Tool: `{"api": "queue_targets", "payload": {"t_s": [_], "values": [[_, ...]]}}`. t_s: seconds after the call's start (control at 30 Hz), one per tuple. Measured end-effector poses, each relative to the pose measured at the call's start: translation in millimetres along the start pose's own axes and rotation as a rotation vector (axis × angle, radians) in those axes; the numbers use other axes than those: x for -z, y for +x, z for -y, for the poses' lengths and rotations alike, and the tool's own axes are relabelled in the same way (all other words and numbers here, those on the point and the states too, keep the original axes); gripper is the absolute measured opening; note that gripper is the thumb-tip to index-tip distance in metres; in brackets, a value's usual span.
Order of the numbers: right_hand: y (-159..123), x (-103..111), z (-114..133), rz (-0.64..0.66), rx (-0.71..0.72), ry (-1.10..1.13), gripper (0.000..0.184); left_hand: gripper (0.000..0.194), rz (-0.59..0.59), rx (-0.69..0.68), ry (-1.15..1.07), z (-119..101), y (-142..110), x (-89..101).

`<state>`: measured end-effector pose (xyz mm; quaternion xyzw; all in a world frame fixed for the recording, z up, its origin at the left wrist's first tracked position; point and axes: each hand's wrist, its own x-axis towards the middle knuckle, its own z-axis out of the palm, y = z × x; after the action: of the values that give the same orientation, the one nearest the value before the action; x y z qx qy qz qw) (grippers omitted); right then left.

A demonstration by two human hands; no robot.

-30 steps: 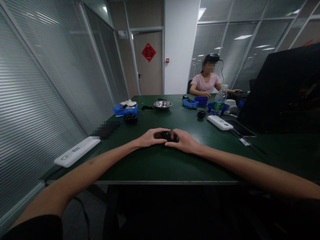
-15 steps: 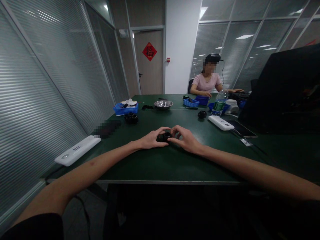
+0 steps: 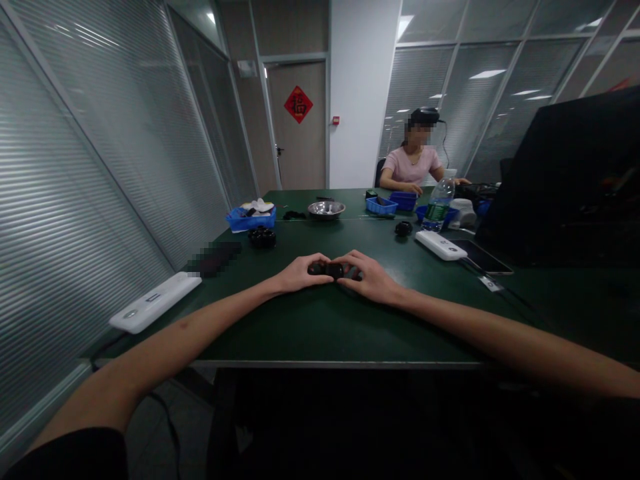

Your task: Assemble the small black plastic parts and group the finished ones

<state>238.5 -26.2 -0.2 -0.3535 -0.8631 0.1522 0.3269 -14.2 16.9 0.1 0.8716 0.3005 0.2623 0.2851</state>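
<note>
A small glossy black object (image 3: 334, 271) with rounded parts is between my two hands, low over the table in the middle of the view. Its exact kind cannot be made out. My left hand (image 3: 299, 275) is closed around its left side, thumb below and fingers above. From the right, my right hand (image 3: 369, 280) pinches the object's other end with thumb and fingertips. Fingers hide parts of it. Farther off on the left sits a cluster of glossy black round pieces (image 3: 263, 237). Another small black round piece (image 3: 403, 229) lies to the right.
Toward the back of the green table (image 3: 300, 333) are a steel bowl (image 3: 326, 211), a blue basket (image 3: 250, 219) and more blue trays (image 3: 381, 205). A water bottle (image 3: 439, 205), white device (image 3: 440, 245) and phone (image 3: 484, 257) stand right. Across the table sits a person (image 3: 413, 163).
The black object has turned between my hands, with a rounded dark face now showing. My left hand has shifted slightly left, and my right fingers have closed in on the object's right end.
</note>
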Motion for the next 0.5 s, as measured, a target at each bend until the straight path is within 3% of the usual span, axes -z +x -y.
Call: {"api": "queue_targets", "payload": {"t_s": [0.2,0.33,0.5], "values": [[-1.3,-0.3,-2.7,0.023,0.043,0.018,0.038,0.052,0.055,-0.045,0.122,-0.2,0.8,-0.1],[-1.5,0.3,-1.7,0.022,0.049,0.018,0.040,0.047,0.065,-0.055,0.092,-2.9,0.9,-0.5],[-1.5,0.1,-1.5,0.025,0.049,0.015,0.041,0.054,0.081,-0.034,0.019,-7.8,-1.2,0.4]]}}
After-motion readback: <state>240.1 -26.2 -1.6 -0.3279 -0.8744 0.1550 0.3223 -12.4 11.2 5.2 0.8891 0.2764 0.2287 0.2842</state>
